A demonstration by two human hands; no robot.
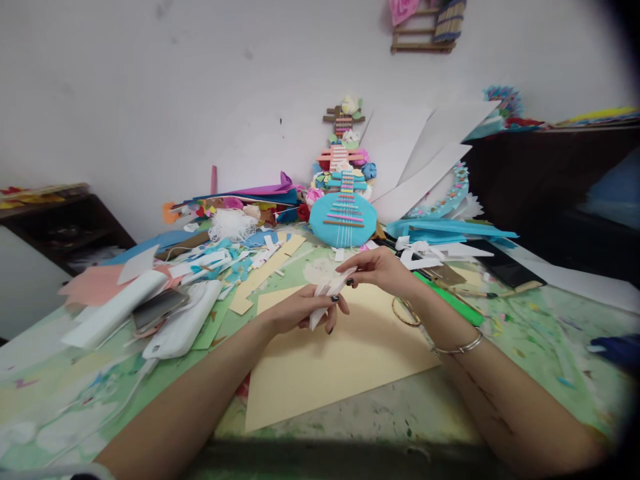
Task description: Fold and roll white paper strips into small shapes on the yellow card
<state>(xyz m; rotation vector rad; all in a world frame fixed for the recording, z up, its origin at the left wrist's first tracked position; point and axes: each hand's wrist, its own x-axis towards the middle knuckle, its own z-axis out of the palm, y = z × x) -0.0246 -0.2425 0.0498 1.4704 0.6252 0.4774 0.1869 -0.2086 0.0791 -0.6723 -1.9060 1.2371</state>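
Observation:
A narrow folded white paper piece [320,316] is held between both hands above the cream sheet [345,360]. My left hand [305,309] grips its lower part, fingers wrapped round it, dark nails showing. My right hand [373,270] pinches the upper end between thumb and fingers. The cream sheet lies flat on the green, paint-stained table [540,360] under both hands. Behind them, a blue paper lute-shaped craft [343,230] with strings and coloured strips stands upright near the wall.
White power strip [187,317], phone [160,310] and paper scraps lie left. A green strip [447,298], brush [480,293], gold ring [405,311] and black tablet [507,263] lie right. White sheets [425,180] lean against the wall behind.

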